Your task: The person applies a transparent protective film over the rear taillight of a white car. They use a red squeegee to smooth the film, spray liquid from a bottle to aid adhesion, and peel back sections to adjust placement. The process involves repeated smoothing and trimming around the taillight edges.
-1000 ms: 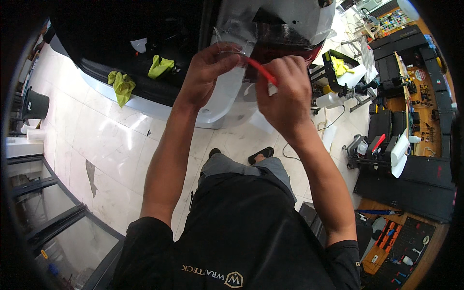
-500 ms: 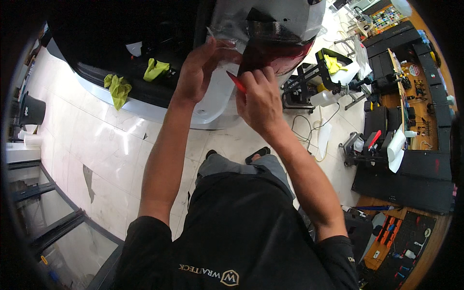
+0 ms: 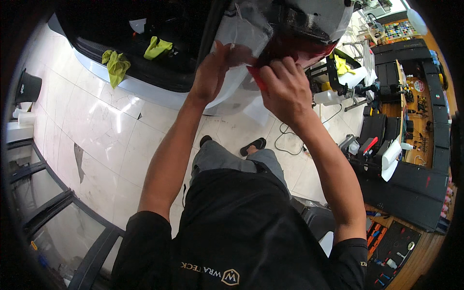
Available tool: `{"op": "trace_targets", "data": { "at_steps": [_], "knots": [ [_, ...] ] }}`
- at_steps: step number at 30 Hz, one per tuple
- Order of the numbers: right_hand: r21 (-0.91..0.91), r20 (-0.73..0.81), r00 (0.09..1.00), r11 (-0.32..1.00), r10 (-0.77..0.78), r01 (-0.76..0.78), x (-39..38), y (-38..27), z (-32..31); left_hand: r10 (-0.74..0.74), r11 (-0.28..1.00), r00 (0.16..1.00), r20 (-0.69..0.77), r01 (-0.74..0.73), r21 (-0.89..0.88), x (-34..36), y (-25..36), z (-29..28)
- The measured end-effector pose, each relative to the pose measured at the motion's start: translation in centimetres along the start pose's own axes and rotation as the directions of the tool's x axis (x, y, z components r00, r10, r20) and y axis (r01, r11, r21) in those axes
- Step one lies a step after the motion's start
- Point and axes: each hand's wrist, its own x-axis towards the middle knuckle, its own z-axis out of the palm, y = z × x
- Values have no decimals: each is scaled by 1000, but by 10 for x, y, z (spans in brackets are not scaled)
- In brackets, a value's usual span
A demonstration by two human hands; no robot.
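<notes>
R hand at approx 1 o'clock, fingers curled, pinching flat red pointed tool, which sits just beside L fingers, approx 12:30. L hand at approx 12, next to crinkled clear plastic film; can't tell if its fingers pinch it. Glossy dark-red tail light at 1. Crumpled yellow-green cloth approx 10, 2nd yellow-green cloth approx 11, both on silver-and-black car.
</notes>
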Motion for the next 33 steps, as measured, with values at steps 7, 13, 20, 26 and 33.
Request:
{"op": "trace_targets", "data": {
  "at_steps": [7, 13, 20, 26, 33],
  "knots": [
    [161, -40, 995, 983, 93, -85, -9, -8, -22, 53, 999, 997, -60, -52, 16, -6, -8, -8],
    [12, -29, 1000, 1000, 9, -8, 4, -5, -16, 167, 964, 983, -80, -146, 223, -14, -12, 9],
    [106, -29, 998, 993, 60, -56, 4, 0, -16, 45, 898, 977, -211, 53, 437, -27, -17, 18],
    [74, 13, 997, 994, 79, -80, 3, 2, -16, 96, 870, 960, -264, 48, 491, -30, -26, 26],
    [-33, 82, 997, 999, 17, -14, 8, -8, -14, 192, 917, 941, -278, -71, 392, -24, -38, 20]
  ]
}}
